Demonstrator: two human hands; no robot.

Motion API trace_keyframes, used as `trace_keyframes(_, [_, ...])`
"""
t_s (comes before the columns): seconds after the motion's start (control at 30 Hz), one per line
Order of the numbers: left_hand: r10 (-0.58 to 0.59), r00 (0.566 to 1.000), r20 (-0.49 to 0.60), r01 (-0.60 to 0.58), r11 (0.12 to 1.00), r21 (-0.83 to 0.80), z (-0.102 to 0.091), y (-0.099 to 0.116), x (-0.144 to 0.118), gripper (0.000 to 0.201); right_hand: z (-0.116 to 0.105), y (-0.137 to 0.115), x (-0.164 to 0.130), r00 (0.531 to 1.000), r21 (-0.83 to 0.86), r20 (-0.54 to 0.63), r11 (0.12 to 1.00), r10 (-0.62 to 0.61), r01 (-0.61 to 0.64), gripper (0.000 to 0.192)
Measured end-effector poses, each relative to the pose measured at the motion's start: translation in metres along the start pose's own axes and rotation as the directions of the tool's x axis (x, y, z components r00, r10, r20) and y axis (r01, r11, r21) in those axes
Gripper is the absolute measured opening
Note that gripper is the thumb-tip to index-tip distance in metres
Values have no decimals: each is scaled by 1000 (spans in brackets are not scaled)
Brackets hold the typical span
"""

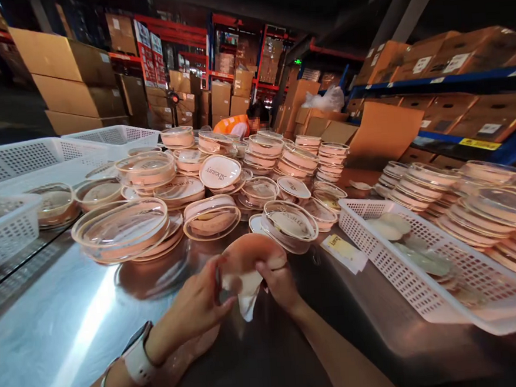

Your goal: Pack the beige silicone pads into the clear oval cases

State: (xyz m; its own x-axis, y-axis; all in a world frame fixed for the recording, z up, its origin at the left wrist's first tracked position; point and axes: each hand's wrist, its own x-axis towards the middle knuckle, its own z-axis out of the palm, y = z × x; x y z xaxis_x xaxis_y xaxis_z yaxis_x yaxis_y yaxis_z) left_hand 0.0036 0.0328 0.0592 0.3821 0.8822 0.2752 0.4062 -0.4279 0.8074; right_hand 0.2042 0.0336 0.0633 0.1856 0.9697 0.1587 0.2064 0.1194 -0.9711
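Note:
A soft-looking peach-coloured pad, curved along its top edge, is held up between both hands above the metal table. My left hand grips its left side, with the thumb low and the fingers partly behind it. The thumb of my right hand presses on the right side, fingers curled round the edge. A white, thin, pointed piece hangs below the pad between the hands; whether it is joined to the pad I cannot tell. Just beyond stand a clear oval case with a lettered white insert and another clear case.
Stacks of clear cases with peach contents crowd the table's far side. To the right sits a white perforated basket holding translucent pads, with a printed card beside it. White crates are left. A person in an orange vest bends behind the stacks.

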Motion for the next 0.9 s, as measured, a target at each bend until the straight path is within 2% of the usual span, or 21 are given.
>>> trace_keyframes(0.07, [-127, 990, 61, 138, 957, -254, 1, 0, 3, 57, -4, -4, 0, 997, -18, -29, 997, -78, 78, 33])
trace_keyframes(0.13, [-233, 962, 145, 274, 812, -515, 1, 1, 7, 53, -7, -7, -1, 994, -2, -38, 995, -103, 103, 31])
trace_keyframes(0.2, [-283, 928, 242, 371, 660, -653, 0, 3, 11, 53, -7, -8, -1, 994, 3, -43, 995, -102, 102, 31])
trace_keyframes(0.27, [-274, 896, 348, 443, 588, -677, -2, 7, 14, 51, -7, -7, -2, 994, 10, -47, 995, -102, 103, 31])
trace_keyframes(0.33, [-251, 869, 426, 490, 558, -670, -5, 10, 15, 46, -8, -6, -3, 993, 23, -33, 994, -109, 110, 32])
trace_keyframes(0.47, [-246, 854, 458, 517, 500, -695, -9, 13, 10, 39, -9, -5, -5, 991, 9, -21, 991, -130, 131, 38])
trace_keyframes(0.53, [-206, 830, 518, 550, 460, -698, -12, 13, 7, 43, -9, -5, -6, 992, 2, -15, 993, -122, 122, 40])
trace_keyframes(0.57, [-166, 803, 573, 580, 441, -685, -14, 13, 5, 48, -9, -5, -6, 994, 0, -7, 994, -110, 110, 40])
trace_keyframes(0.67, [-27, 676, 737, 687, 386, -616, -19, 13, 3, 59, -7, -6, -5, 997, -5, 21, 998, -70, 70, 40])
trace_keyframes(0.73, [38, 612, 790, 743, 313, -591, -21, 13, 3, 59, -6, -6, -4, 998, -11, 32, 999, -46, 47, 41])
trace_keyframes(0.77, [61, 596, 801, 762, 273, -587, -21, 12, 4, 59, -6, -5, -3, 999, -22, 37, 999, -34, 34, 41])
trace_keyframes(0.9, [69, 593, 802, 785, 170, -595, -21, 8, 5, 61, -5, 1, 2, 998, -85, 60, 996, -4, 9, 46])
